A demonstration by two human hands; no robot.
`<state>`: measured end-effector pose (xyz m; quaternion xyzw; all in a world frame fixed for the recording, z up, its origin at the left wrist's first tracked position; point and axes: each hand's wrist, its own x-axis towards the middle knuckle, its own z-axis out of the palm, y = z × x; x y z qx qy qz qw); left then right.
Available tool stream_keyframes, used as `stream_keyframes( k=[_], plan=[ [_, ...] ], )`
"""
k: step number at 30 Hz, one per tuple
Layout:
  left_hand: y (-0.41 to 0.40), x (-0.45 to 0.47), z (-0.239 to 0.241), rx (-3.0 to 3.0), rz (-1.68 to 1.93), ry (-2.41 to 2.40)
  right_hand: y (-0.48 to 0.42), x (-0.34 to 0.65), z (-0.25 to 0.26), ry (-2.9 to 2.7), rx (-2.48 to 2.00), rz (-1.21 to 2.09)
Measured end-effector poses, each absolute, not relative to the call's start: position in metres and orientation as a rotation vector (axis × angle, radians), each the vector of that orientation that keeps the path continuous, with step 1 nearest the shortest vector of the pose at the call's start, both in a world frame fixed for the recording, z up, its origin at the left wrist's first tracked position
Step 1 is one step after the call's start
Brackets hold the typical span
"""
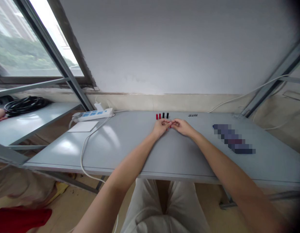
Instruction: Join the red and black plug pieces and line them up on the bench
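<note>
With narrow pinches, my left hand [161,127] and my right hand [181,126] hold between them a small red piece [170,126]; its exact shape is mostly hidden by my fingers. It is above the rear part of the grey table [130,139], well apart from the front edge, where my legs [164,207] are below. Just behind my left hand, two red cylinders [158,116] and two black cylinders [165,115] stand upright in one row, so on that side the room is tight. Behind my right hand, near the back edge, lie some small metal pieces [192,115]. To the right, well apart, lies a dark blue object [233,139], blurred in blocks. On the left there is a power strip [94,114], a white flat panel [83,126] just beside it, and a white cable [85,145] which hangs over the front edge. The table surface reflects light at left. Behind it rises a pale wall [176,48], with a window [38,48] at left.
</note>
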<state>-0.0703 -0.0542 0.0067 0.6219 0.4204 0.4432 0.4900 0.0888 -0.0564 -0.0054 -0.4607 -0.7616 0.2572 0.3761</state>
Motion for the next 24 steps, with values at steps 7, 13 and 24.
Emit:
stream_keyframes(
  k=[7, 13, 24],
  plan=[
    [-0.053, -0.071, 0.003, 1.528, 1.019, 0.954, -0.058, 0.086, -0.006, -1.953, -1.181, 0.739],
    [-0.048, -0.073, -0.001, 1.687, 1.147, 1.182, -0.051, 0.095, -0.003, -1.962, -1.39, 0.417],
    [-0.058, -0.077, 0.005, 2.172, 1.016, 1.264, 0.009, 0.115, -0.002, -1.744, -1.701, 0.144]
  ],
)
